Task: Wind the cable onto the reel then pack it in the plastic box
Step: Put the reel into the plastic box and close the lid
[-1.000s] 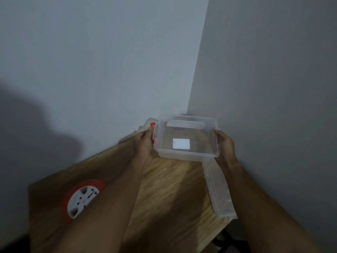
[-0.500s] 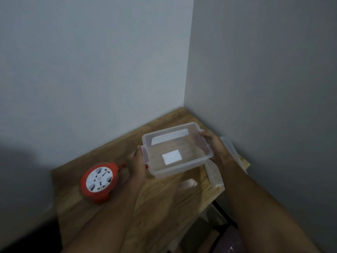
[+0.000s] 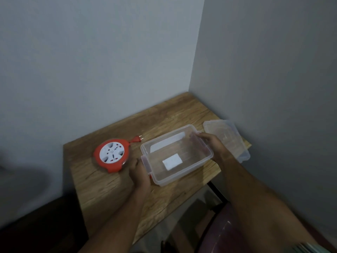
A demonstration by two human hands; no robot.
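A clear plastic box [image 3: 204, 162] with red clips and a white label on its bottom sits open on the wooden table [image 3: 109, 183]. My left hand [image 3: 139, 172] grips its left end and my right hand [image 3: 209, 143] grips its far right edge. Nothing lies inside the box. The orange cable reel [image 3: 111, 154], with a white socket face, lies flat to the left of the box, beside my left hand. Its cable looks wound in, and the orange plug [image 3: 137, 139] sticks out at the reel's upper right.
The clear lid [image 3: 228, 137] lies at the table's right edge, partly overhanging, next to the grey side wall. A second grey wall runs along the back. Below the front edge I see a dark chair [image 3: 224, 232] and black table legs.
The box has come from the back corner toward the table's middle, held in both hands, and now rests lower near the reel. The view has tilted down and the lid shows fully.
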